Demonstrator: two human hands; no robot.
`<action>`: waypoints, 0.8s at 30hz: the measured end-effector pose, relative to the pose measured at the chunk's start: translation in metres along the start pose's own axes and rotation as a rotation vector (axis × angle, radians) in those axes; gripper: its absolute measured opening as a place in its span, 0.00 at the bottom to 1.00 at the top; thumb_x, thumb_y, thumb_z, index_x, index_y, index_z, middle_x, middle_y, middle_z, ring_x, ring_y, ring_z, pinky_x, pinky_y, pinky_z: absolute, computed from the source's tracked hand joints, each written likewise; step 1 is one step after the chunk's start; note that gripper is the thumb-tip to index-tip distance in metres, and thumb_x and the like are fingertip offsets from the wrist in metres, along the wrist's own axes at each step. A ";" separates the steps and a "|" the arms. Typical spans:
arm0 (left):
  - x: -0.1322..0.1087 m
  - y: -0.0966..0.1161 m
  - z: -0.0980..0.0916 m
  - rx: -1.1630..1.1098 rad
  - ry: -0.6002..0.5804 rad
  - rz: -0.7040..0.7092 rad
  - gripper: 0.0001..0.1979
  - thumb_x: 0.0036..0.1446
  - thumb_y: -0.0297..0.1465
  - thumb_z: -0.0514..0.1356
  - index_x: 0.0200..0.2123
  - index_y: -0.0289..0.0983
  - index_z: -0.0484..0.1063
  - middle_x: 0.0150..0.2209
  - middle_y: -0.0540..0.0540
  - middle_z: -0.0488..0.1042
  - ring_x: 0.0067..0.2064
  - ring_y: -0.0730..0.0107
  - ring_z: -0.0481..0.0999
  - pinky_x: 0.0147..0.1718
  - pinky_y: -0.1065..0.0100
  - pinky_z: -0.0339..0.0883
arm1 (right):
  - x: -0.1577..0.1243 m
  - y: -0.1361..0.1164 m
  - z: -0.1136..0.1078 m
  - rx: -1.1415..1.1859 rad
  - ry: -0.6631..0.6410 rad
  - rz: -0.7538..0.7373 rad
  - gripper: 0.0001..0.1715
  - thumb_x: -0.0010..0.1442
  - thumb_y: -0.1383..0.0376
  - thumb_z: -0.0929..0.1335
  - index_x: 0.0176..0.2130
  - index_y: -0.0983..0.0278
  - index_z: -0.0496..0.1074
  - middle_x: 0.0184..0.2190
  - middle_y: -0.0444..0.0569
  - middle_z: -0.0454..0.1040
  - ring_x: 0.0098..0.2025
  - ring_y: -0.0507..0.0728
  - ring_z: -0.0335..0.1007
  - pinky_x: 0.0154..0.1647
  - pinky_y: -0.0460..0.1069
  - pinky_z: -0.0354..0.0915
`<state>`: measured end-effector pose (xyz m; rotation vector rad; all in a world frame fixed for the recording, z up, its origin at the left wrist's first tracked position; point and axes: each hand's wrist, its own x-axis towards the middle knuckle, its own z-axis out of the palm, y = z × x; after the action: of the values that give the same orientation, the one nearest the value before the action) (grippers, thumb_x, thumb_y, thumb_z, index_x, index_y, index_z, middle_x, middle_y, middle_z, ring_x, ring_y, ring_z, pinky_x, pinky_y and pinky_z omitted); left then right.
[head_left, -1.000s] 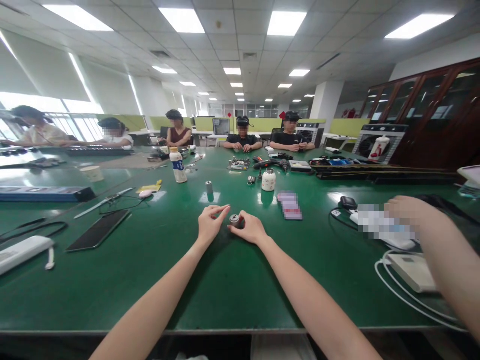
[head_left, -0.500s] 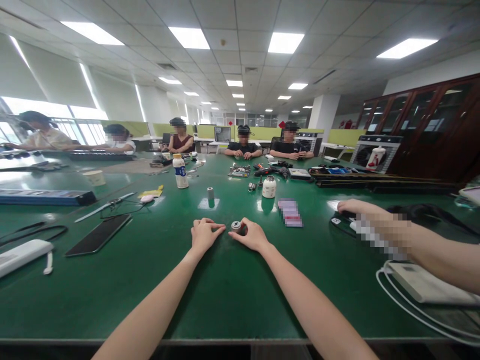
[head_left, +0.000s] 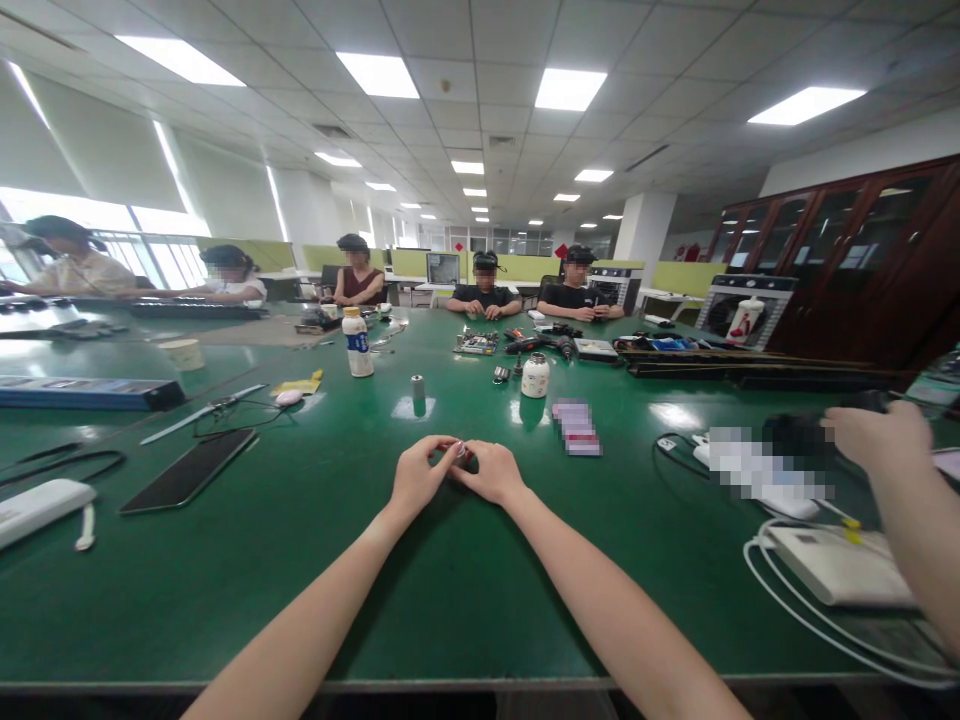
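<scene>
Both my hands meet over the green table (head_left: 450, 600). A small silver-grey cylinder (head_left: 461, 453) is pinched between their fingertips and mostly hidden by them. My left hand (head_left: 421, 478) closes on it from the left, thumb and forefinger touching it. From the other side my right hand (head_left: 491, 474) grips it, with the fingers curled round. Farther off, beyond my left hand, a similar grey cylinder (head_left: 418, 388) stands upright on the tabletop.
A white jar (head_left: 535, 376), a drink bottle (head_left: 358, 343) and a black phone (head_left: 189, 472) stand or lie around. At right, another person's hand (head_left: 881, 435) holds a dark object near a power strip (head_left: 757, 480) and cables. Several people sit across the table.
My left hand has come right and taken hold of the cylinder, which the right hand gripped before. The other person's arm at right has moved right, with a dark object in its hand.
</scene>
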<state>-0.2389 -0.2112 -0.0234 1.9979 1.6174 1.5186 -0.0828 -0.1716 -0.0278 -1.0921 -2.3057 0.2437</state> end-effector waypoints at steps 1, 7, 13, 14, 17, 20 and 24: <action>0.000 0.001 -0.001 -0.008 0.002 -0.003 0.15 0.60 0.43 0.58 0.37 0.40 0.79 0.36 0.47 0.83 0.37 0.64 0.80 0.40 0.64 0.72 | -0.001 0.000 0.000 0.004 0.000 -0.002 0.16 0.61 0.52 0.71 0.41 0.61 0.75 0.39 0.48 0.80 0.42 0.58 0.76 0.42 0.48 0.63; 0.002 0.002 -0.002 -0.028 -0.018 -0.027 0.15 0.59 0.42 0.58 0.37 0.38 0.79 0.36 0.45 0.82 0.36 0.64 0.80 0.39 0.65 0.73 | -0.003 0.000 -0.001 0.022 0.009 0.000 0.17 0.61 0.51 0.71 0.41 0.61 0.75 0.38 0.48 0.80 0.43 0.59 0.75 0.42 0.49 0.63; 0.001 0.001 -0.001 -0.015 -0.023 -0.038 0.14 0.59 0.40 0.59 0.38 0.38 0.80 0.38 0.44 0.82 0.38 0.63 0.80 0.40 0.64 0.73 | -0.003 0.002 0.000 0.047 0.019 -0.015 0.16 0.61 0.51 0.71 0.41 0.60 0.75 0.37 0.48 0.80 0.41 0.58 0.75 0.42 0.49 0.63; 0.000 0.001 -0.001 -0.016 -0.023 -0.038 0.14 0.59 0.40 0.59 0.37 0.38 0.81 0.38 0.44 0.82 0.38 0.63 0.80 0.40 0.64 0.73 | -0.003 0.002 0.000 0.049 0.018 -0.016 0.16 0.61 0.51 0.71 0.41 0.60 0.75 0.37 0.48 0.80 0.41 0.58 0.75 0.42 0.49 0.63; 0.001 0.001 -0.001 -0.036 -0.039 -0.040 0.14 0.59 0.40 0.59 0.38 0.39 0.82 0.39 0.44 0.82 0.40 0.63 0.79 0.39 0.65 0.73 | -0.002 0.002 0.000 0.051 0.009 -0.003 0.15 0.60 0.52 0.71 0.40 0.60 0.75 0.37 0.48 0.79 0.41 0.58 0.75 0.42 0.48 0.64; 0.001 0.000 -0.002 -0.097 -0.068 -0.065 0.15 0.58 0.41 0.59 0.40 0.40 0.82 0.41 0.44 0.82 0.42 0.62 0.79 0.39 0.65 0.73 | -0.002 0.001 0.000 0.055 0.003 0.009 0.14 0.60 0.53 0.71 0.39 0.60 0.75 0.38 0.49 0.79 0.41 0.58 0.75 0.43 0.49 0.65; 0.001 -0.004 -0.003 -0.158 -0.127 -0.114 0.20 0.54 0.43 0.62 0.45 0.39 0.81 0.42 0.43 0.82 0.41 0.62 0.80 0.38 0.66 0.74 | -0.004 0.003 0.000 0.142 0.014 0.017 0.13 0.58 0.57 0.71 0.41 0.61 0.75 0.38 0.49 0.79 0.39 0.58 0.75 0.43 0.50 0.66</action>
<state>-0.2435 -0.2102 -0.0239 1.8463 1.4859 1.4019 -0.0790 -0.1729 -0.0302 -1.0387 -2.2299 0.3990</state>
